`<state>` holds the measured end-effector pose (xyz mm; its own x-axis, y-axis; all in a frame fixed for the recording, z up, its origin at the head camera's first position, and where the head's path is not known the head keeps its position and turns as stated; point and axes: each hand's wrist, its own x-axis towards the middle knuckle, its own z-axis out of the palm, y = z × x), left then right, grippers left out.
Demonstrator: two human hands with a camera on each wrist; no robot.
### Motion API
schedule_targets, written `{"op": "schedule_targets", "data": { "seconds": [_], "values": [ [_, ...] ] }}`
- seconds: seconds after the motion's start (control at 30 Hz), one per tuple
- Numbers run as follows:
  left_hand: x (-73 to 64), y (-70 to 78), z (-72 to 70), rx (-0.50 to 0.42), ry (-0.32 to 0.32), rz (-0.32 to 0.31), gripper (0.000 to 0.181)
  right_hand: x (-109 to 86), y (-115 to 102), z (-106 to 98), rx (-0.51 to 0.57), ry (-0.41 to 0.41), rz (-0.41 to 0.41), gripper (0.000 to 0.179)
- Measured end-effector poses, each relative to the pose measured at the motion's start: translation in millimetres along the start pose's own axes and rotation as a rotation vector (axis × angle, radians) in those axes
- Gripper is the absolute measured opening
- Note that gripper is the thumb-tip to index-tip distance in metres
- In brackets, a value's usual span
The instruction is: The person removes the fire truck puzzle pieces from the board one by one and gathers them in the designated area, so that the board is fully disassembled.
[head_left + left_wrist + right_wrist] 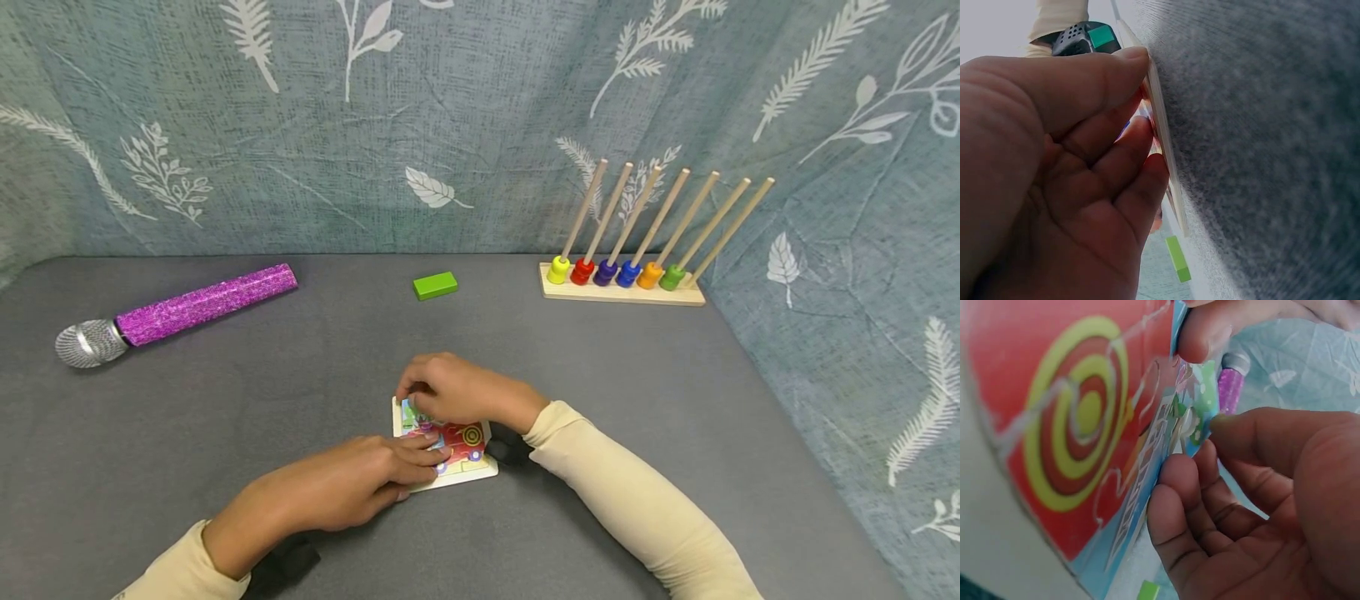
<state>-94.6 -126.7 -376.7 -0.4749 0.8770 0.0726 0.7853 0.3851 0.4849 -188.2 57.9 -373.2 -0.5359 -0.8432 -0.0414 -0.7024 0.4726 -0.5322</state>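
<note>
A small jigsaw puzzle of a red fire truck in a pale tray lies on the grey table. The left hand rests with fairly straight fingers on the puzzle's lower left part; in the left wrist view its thumb touches the tray edge. Over the upper left corner, the right hand has its fingers curled. It pinches a green and blue puzzle piece between thumb and fingers in the right wrist view, with that piece tilted up from the picture. The right palm is hidden from the head camera.
A purple glittery microphone lies at the left. Behind the puzzle is a green block. At the back right stands a wooden base with several pegs and coloured beads. A patterned grey-green cloth hangs behind the table.
</note>
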Motion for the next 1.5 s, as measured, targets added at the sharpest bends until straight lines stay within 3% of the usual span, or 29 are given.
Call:
{"op": "schedule_targets", "data": {
  "seconds": [0.67,0.97,1.3,1.5],
  "values": [
    [-3.0,-1.9,1.0,-0.007,0.005,0.012,0.038,-6.6,14,-12,0.222,0.024,0.026,0.015],
    [-1.4,-1.0,1.3,0.013,0.017,0.018,0.038,-15.2,22,-19,0.31,0.037,0.086,0.018],
    [-0.1,-1.1,0.5,-0.002,0.003,-0.005,0.039,-28.8,35,-26,0.28,0.08,0.169,0.024],
    [-0.5,-1.5,1.6,0.008,0.013,0.004,0.039,-38.3,42,-30,0.238,0.099,0.165,0.026]
  ]
}}
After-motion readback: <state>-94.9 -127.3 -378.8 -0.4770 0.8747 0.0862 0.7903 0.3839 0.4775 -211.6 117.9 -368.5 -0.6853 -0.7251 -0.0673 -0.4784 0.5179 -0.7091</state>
